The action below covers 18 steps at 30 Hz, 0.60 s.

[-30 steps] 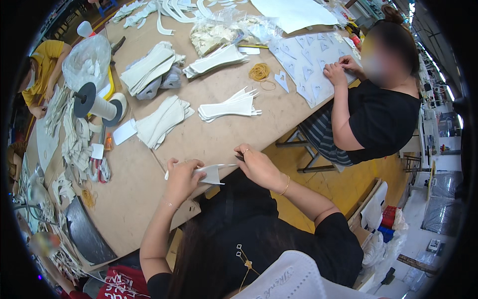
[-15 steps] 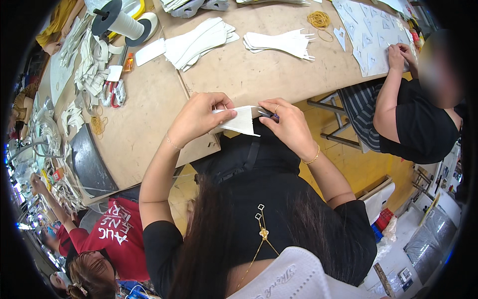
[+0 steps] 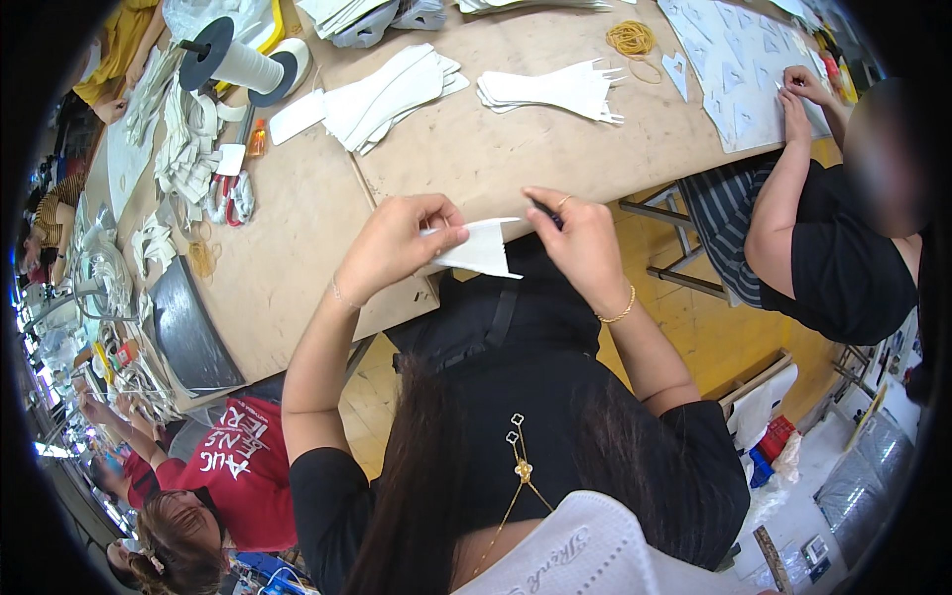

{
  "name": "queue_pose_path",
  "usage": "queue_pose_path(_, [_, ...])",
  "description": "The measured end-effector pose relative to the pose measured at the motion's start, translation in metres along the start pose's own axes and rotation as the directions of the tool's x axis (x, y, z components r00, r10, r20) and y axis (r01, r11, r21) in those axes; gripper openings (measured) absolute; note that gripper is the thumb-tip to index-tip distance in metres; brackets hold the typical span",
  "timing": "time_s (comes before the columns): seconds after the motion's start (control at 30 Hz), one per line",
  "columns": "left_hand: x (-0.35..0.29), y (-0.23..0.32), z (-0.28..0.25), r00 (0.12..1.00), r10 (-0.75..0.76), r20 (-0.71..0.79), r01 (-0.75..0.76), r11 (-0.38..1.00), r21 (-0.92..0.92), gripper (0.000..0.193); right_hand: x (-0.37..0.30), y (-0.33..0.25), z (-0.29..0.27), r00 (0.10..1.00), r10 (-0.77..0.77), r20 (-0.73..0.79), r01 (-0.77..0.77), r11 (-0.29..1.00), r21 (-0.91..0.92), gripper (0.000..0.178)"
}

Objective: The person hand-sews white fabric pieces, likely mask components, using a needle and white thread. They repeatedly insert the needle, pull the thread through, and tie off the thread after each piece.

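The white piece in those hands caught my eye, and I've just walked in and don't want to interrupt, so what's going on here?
A person's left hand pinches the white piece near the table edge. The right hand holds a small dark tool, partly hidden and apart from the piece. Two stacks of white pieces lie farther back, a left stack and a right stack. To the right, a co-worker in black has both hands over a pale sheet.

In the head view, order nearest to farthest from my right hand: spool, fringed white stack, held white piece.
1. White piece, in your left hand.
2. Fringed white stack, ahead on the table.
3. Spool, ahead and well left.
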State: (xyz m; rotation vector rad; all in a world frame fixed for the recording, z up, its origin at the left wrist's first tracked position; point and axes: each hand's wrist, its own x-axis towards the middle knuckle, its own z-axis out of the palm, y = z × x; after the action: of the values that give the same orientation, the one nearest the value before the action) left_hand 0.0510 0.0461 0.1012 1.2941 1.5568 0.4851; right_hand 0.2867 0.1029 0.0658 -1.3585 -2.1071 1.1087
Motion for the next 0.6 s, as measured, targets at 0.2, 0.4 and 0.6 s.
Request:
queue_pose_path(0.2, [0.104, 0.032, 0.007, 0.916, 0.369, -0.156, -0.365, 0.929, 0.056, 0.031, 0.008, 0.012, -0.062, 0.94, 0.328, 0.088, -0.334, 0.843, 0.423, 0.036])
queue_pose_path(0.4, [0.164, -0.002, -0.005, 0.73, 0.529, -0.433, -0.119, 0.722, 0.681, 0.037, 0.011, -0.01, -0.112, 0.981, 0.171, 0.087, -0.191, 0.829, 0.526, 0.036])
queue_pose_path(0.6, [0.124, -0.084, -0.078, 0.742, 0.12, -0.659, 0.294, 0.826, 0.481, 0.04, 0.078, -0.043, -0.046, 0.898, -0.168, 0.406, -0.011, 0.915, 0.404, 0.041])
